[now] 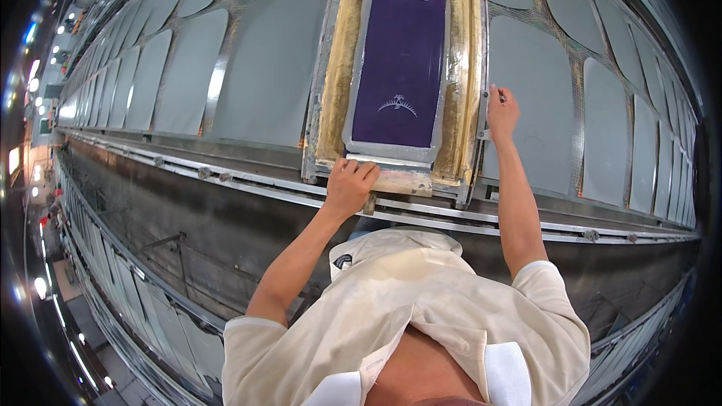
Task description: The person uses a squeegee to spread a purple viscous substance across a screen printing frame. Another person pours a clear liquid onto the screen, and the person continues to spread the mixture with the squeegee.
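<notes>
A screen-printing frame (324,83) lies lengthwise in front of me, its border streaked with yellowish coating. Inside it a long purple panel (397,53) shows a pale crest-like mark near its lower end. Across the frame's near end rests a squeegee (404,183) with a pale, stained handle. My left hand (351,186) is closed over the squeegee's left part, fingers curled on top. At the frame's right side bar, my right hand (503,114) has its fingers curled in a pinch beside the metal edge. What sits between those fingers is too small to make out.
Rows of grey flat panels (271,68) extend left and right along the long table. A metal rail (263,189) with small fittings runs along its near edge, between me and the table. Another rack of panels (143,278) stands behind, lower left.
</notes>
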